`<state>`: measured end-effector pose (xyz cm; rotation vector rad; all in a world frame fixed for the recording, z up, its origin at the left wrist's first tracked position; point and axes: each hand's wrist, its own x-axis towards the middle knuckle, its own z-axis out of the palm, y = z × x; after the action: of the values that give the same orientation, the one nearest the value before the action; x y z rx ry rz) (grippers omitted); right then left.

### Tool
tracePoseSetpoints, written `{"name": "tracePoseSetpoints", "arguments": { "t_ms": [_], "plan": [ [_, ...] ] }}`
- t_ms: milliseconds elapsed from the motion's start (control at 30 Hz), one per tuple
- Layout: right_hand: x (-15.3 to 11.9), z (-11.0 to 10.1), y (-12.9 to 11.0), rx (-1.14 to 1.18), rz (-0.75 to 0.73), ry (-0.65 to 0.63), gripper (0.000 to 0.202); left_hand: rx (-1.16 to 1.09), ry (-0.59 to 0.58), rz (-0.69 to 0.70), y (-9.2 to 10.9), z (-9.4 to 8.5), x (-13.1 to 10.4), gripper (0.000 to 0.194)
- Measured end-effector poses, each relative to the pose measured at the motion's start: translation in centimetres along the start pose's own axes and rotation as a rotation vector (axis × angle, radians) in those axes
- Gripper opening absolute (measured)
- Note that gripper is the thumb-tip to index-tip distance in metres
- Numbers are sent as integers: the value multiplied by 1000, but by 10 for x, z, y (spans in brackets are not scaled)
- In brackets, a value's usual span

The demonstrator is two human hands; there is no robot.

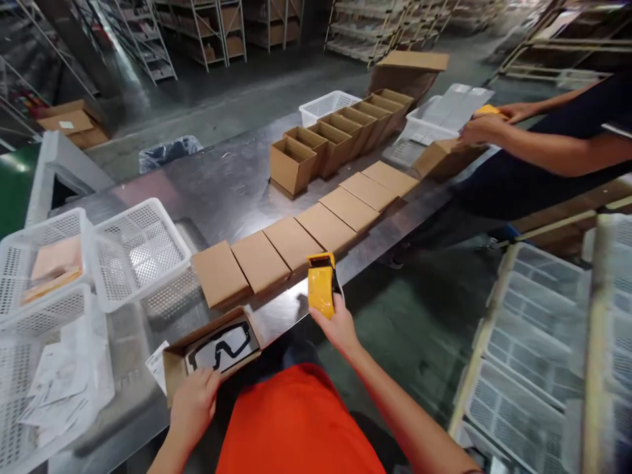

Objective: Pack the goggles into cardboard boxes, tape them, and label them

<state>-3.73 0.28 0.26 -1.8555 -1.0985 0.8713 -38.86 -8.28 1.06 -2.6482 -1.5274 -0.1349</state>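
Observation:
My left hand [194,400] is closed on the near side of an open cardboard box [172,359] at the table's front edge. Inside this box lies a pale item with a black zigzag shape [222,349], perhaps a printed package. A white paper slip [158,365] sticks out beside the box's left end. My right hand [340,329] grips a yellow tape dispenser [320,286] by its lower part, above the table edge. Just beyond it runs a row of several closed cardboard boxes [260,263], lying side by side.
White perforated baskets [162,227] stand at left, some holding papers. Several open upright cartons [291,168] line the far side of the metal table [217,178]. At right, a co-worker's hands [486,125] hold a yellow object over a carton. Racked bins [523,342] stand at lower right.

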Motion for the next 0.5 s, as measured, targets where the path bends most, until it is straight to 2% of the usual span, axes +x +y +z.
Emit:
{"name": "tracePoseSetpoints", "arguments": {
  "t_ms": [67,167,267,300,367,433,500],
  "plan": [
    [36,2,-17,-192,-146,-40,36,-8,0,21,6,1,1,26],
    [99,18,-41,-401,-349,-139,27,-18,-10,30,14,1,4,24],
    [144,36,-54,-530,-455,-199,26,-32,-7,27,19,0,8,22],
    [149,39,-54,-555,-481,-202,29,-43,-12,31,20,-1,9,21],
    [142,43,-49,-575,-530,-191,37,-76,-45,26,21,-4,12,22],
    [115,45,-36,-565,-613,-244,38,-118,-76,-1,23,-8,17,20],
    [78,48,-17,-531,-736,-407,33,-150,-121,-55,26,-12,26,23]
  ]
}}
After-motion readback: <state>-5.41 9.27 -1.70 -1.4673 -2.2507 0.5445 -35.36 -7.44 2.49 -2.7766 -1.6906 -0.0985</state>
